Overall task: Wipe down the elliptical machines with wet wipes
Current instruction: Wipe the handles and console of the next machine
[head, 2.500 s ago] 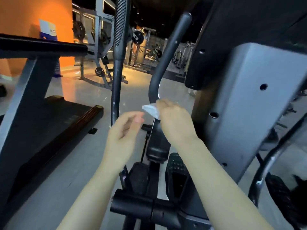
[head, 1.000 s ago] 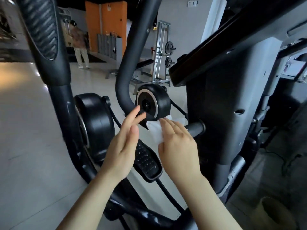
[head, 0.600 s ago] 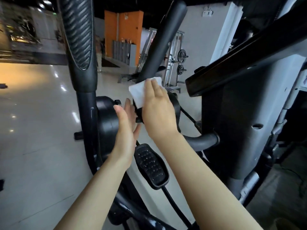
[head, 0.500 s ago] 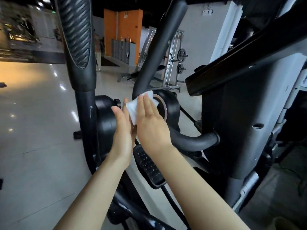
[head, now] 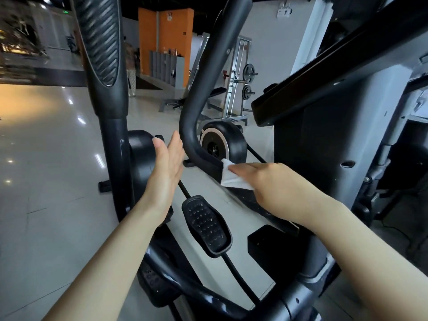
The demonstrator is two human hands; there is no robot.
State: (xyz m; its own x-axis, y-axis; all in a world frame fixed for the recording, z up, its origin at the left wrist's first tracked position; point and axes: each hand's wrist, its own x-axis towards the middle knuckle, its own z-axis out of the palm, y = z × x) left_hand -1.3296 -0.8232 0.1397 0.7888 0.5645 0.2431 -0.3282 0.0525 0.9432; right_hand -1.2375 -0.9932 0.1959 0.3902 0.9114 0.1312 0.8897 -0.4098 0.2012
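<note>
Left hand raised, open, fingers straight and together, palm facing right; right hand palm-down, fingers extended, both forearms bare.

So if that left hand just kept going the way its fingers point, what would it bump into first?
Probably the curved black handlebar: the open left hand points up and away, fingertips right beside its bend. Depth is unclear, so it may slip past.

Floor: pale glossy tiles, carrying bright reflections of ceiling lights and a warm orange glow at far left. Rear of room: an orange wall section with a row of grey lockers in front of it, beside a light grey wall. A weight rack holding black plates stands before that wall, with a bench just beside it; ceiling dark.
</note>
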